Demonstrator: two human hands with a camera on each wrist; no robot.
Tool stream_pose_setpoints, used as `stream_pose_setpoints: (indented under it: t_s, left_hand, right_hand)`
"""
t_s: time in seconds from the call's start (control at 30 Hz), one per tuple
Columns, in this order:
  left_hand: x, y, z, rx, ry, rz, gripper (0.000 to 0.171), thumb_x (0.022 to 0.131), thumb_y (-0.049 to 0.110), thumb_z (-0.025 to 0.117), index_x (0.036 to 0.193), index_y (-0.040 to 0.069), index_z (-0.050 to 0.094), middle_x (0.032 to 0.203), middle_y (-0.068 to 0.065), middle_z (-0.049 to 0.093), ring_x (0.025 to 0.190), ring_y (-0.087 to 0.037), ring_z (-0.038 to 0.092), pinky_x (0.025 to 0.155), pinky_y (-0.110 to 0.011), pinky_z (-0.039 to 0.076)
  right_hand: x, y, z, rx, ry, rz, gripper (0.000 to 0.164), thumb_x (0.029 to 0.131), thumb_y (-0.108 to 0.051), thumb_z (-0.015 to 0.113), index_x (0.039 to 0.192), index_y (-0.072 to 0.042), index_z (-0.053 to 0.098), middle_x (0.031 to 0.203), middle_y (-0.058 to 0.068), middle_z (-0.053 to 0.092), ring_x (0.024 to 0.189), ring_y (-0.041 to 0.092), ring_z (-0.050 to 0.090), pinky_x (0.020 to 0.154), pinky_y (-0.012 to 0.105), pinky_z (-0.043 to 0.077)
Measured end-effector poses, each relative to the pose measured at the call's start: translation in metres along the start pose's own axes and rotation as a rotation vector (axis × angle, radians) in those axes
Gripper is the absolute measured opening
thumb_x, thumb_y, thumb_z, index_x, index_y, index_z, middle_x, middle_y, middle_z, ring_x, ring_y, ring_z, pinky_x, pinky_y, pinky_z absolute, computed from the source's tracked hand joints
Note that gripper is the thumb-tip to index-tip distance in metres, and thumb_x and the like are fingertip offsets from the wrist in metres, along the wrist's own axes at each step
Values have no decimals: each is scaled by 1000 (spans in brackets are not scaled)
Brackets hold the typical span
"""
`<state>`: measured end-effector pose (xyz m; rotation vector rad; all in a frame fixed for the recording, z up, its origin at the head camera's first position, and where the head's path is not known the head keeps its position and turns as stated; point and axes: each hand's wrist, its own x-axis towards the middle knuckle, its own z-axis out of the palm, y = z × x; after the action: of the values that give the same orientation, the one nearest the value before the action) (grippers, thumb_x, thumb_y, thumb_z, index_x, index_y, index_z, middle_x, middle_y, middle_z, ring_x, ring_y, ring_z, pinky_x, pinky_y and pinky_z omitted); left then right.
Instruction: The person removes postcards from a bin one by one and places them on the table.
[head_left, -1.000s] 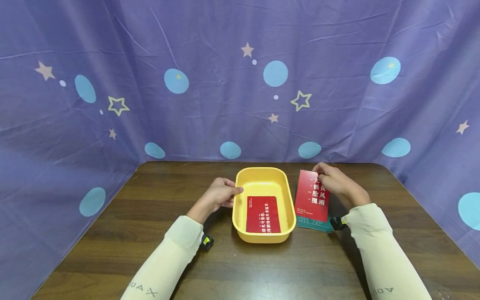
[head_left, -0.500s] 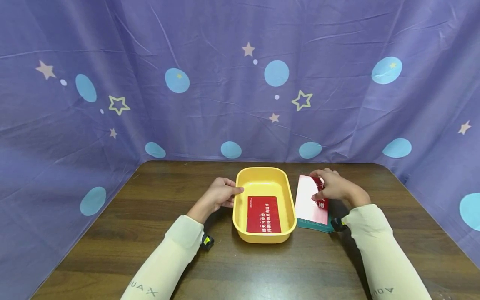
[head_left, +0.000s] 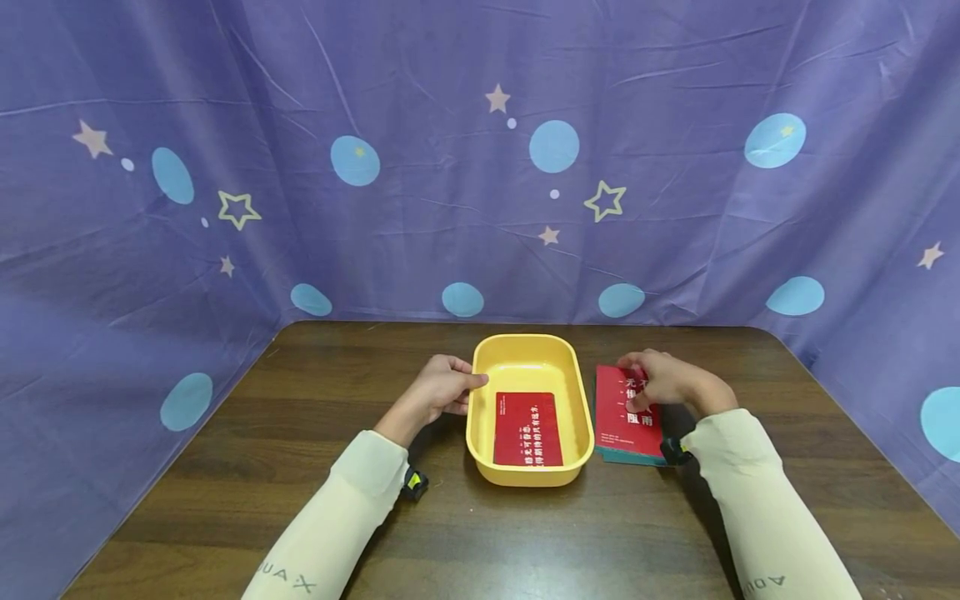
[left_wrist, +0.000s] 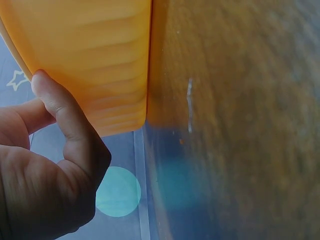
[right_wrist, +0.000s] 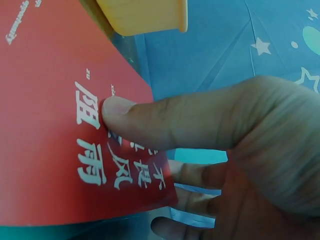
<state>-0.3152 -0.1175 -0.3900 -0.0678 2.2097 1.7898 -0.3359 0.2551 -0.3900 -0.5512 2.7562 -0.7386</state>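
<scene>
My left hand [head_left: 441,385] pinches the left rim of a yellow plastic tray [head_left: 480,454], thumb over the edge and fingers outside. Its curled fingers also show against the outer wall of the tray [left_wrist: 105,60] in the left wrist view. Inside the tray lies a red card [head_left: 525,433] with white characters. To the right, my right hand [head_left: 667,379] holds another red printed card [head_left: 618,425] by its far end. The thumb presses on its face while the other fingers reach past the far edge [right_wrist: 195,185]. Teal cards [head_left: 628,457] peek out beneath it.
The pile of cards sits close beside the tray's right wall on a brown wooden table [head_left: 360,533]. Behind the table hangs a purple curtain [head_left: 420,225] with stars and blue dots.
The right-hand red card has come down from a tilted hold to lie flatter over the teal cards. My right thumb has moved onto its face. The left hand and tray stay put.
</scene>
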Motion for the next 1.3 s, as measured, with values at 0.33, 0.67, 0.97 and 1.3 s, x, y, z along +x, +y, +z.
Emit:
stream_pose_setpoints:
  t_s: [0.33, 0.67, 0.97, 1.3]
  left_hand:
    - [1, -2, 2, 16, -2, 9, 32, 88, 14, 73, 106, -2, 53, 77, -13, 65, 49, -11, 57, 46, -24, 55]
    - [1, -1, 2, -2, 0, 8, 28, 89, 12, 71, 103, -2, 52, 74, -13, 64, 48, -11, 56, 45, -23, 55]
    - [2, -1, 2, -9, -5, 8, 28, 88, 11, 72, 103, -3, 52, 74, -13, 64, 47, -11, 56, 44, -23, 54]
    - [2, -1, 1, -11, -3, 5, 28, 88, 11, 72, 103, -2, 52, 74, -13, 65, 46, -10, 56, 44, -23, 54]
  right_hand:
    - [1, -2, 5, -6, -45, 50, 70, 69, -7, 84, 131, -1, 53, 108, 13, 56, 101, 29, 50, 88, 45, 48]
    - [-1, -7, 5, -51, -59, 45, 69, 70, -8, 82, 132, 0, 54, 112, 14, 57, 100, 29, 51, 88, 45, 48]
    - [-1, -8, 0, -28, -10, -23, 61, 75, -7, 81, 129, 3, 54, 114, 18, 58, 105, 33, 53, 91, 48, 47]
    - [3, -28, 1, -186, 209, -134, 57, 86, -23, 73, 132, 2, 51, 127, 24, 53, 115, 40, 44, 96, 56, 41]
